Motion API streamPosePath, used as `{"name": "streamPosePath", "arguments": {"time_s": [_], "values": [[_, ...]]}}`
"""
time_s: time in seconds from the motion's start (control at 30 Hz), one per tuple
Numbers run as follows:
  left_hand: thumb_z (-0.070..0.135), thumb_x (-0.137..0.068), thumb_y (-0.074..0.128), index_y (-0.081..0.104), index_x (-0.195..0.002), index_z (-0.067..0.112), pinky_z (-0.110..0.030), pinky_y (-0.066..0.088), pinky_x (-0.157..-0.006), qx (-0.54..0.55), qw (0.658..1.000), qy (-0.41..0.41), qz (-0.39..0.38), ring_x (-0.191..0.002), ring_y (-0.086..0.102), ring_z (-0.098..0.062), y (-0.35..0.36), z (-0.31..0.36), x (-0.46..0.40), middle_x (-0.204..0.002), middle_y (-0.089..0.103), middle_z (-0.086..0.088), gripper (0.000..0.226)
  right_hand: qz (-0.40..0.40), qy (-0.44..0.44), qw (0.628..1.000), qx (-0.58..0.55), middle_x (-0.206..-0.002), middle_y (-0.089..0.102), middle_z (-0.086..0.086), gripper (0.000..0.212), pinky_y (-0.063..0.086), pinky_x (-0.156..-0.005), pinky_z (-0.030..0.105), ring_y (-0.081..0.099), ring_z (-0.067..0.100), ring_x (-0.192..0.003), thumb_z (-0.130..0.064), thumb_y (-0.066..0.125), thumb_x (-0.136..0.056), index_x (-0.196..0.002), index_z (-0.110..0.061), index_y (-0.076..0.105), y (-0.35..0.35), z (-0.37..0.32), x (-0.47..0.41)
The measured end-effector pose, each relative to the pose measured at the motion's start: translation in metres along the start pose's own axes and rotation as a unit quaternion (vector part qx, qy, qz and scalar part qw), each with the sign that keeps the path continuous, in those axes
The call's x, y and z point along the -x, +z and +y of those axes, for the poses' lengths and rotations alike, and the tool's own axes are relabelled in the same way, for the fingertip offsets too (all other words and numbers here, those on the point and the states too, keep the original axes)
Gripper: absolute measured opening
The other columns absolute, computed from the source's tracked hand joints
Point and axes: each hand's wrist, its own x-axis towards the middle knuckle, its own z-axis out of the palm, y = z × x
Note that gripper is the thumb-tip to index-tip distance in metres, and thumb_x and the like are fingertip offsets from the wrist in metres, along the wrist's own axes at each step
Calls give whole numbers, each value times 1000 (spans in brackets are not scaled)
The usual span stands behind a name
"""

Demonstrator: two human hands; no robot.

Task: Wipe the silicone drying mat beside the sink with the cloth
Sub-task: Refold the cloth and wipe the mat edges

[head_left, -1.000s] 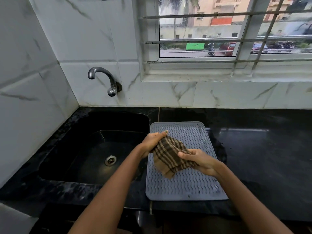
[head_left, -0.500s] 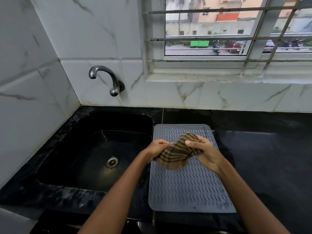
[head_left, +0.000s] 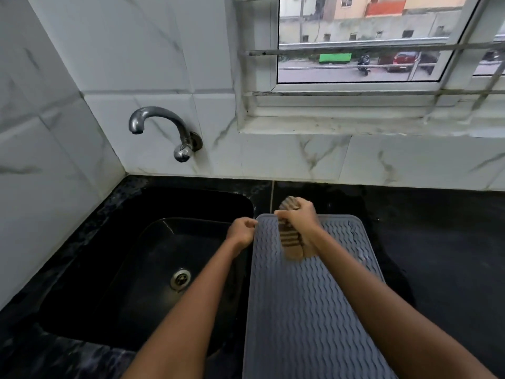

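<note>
The mat [head_left: 308, 296] lies below my arms, beside the sink [head_left: 142, 258]. My right hand [head_left: 299, 217] grips the bunched cloth [head_left: 291, 240] at the mat's far edge. My left hand [head_left: 241, 231] is curled, holding nothing. I judge wiping only begins; nearly all remains.

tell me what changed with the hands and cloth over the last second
The left hand let go of the cloth and now pinches the mat edge. The right hand carried the bunched cloth to the mat's far end. Mat, sink and tap stayed put.
</note>
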Motion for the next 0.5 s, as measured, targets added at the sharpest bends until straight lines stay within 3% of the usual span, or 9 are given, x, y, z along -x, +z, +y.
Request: {"name": "streamPosePath", "arguments": {"time_s": [0.07,0.17,0.27,0.4,0.5], "values": [[10,-94,52,65,-118,9,-39,47,-98,5,1000,-5,18,-114,59,-31,-1,9,-26,-122,64,-15,27,-4,-54,991,120,-106,55,10,25,50,-79,35,61,27,-96,-21,75,-77,-91,-14,55,22,10,-25],[10,-95,50,64,-120,4,-43,46,-101,-16,1000,-23,-5,-117,57,-37,4,16,-56,-124,62,-21,29,-30,-73,937,341,-141,40,5,40,31,-105,49,37,32,-128,-33,63,-85,-122,-22,53,52,45,-43],[2,-93,52,68,-114,4,-38,48,-101,-54,998,-19,11,-112,61,-30,7,9,-77,-119,66,-16,27,-5,-95,895,437,-147,34,2,39,21,-103,56,25,35,-130,-37,51,-90,-128,-29,48,69,71,-46],[12,-90,62,75,-98,13,-38,56,-88,-96,995,0,34,-96,66,-26,5,6,-86,-103,72,-8,16,28,-163,857,487,-131,47,5,36,33,-91,54,38,34,-118,-24,56,-87,-122,-24,51,76,73,-51],[10,-87,65,77,-90,14,-38,57,-84,-119,992,6,47,-91,67,-24,3,8,-87,-98,73,-8,13,-8,-172,864,473,-129,46,8,38,43,-90,51,43,35,-114,-13,57,-86,-123,-19,51,71,68,-52]]}}
